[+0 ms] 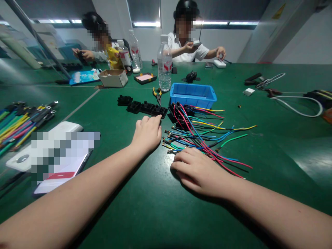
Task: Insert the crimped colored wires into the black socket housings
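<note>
My left hand [148, 135] reaches forward over the table, its index finger stretched out to the near edge of a row of black plastic blocks [146, 108]. Its fingers are apart and I see nothing held in them; the undersides are hidden. My right hand [198, 169] rests on the table with its fingers curled together and nothing visible in them. Just beyond it lies a loose bundle of coloured wires [202, 136] with metal terminals at their left ends. More black blocks [183, 119] sit under the upper wires, to the right of my left hand.
Behind the wires stands a blue bin [193, 95], with pliers [157, 96] and a water bottle [164, 65] to its left. A phone [64, 166], a white device [52, 141] and thick coloured cables [26, 128] lie at left. Two people sit across the table.
</note>
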A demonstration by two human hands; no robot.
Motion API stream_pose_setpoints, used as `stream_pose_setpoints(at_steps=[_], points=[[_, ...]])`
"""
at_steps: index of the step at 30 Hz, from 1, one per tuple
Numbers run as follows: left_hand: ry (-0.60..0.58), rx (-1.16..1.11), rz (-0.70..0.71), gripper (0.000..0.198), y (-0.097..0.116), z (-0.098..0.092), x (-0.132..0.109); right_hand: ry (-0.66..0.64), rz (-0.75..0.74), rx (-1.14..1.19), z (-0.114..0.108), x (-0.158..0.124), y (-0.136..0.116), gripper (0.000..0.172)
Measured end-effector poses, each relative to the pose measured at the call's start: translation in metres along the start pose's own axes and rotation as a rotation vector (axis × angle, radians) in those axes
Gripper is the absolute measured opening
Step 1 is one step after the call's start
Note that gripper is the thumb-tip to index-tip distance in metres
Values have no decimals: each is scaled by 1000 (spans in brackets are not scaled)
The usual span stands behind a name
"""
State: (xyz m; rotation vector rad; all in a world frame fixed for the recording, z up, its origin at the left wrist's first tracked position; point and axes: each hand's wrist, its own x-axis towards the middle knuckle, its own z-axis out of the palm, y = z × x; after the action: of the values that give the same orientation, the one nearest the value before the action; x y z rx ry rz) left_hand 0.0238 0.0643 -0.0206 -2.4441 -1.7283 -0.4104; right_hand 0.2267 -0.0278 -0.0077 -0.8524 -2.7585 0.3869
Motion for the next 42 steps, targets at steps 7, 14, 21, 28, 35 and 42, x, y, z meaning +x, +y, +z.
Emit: stream_pose_setpoints(at_steps=[7, 14, 21, 28, 35, 42], points=[[35, 58, -36, 41, 2, 0, 3, 11, -9, -20, 2, 0, 1, 22], [71, 70, -79, 30, 0, 4, 9, -2, -3, -7, 1, 0, 0, 22], [82, 29, 66, 34, -3, -14, 4, -8, 1, -12, 1, 1, -1, 21], [-13, 45, 132, 47, -19, -18, 3, 15, -12, -28, 2, 0, 0, 22], [-105, 7, 176, 36, -44, -29, -2, 8, -7, -28, 1, -1, 0, 22], [-341, -106, 215, 52, -50, -56, -31, 9, -4, -10, 2, 1, 0, 22]])
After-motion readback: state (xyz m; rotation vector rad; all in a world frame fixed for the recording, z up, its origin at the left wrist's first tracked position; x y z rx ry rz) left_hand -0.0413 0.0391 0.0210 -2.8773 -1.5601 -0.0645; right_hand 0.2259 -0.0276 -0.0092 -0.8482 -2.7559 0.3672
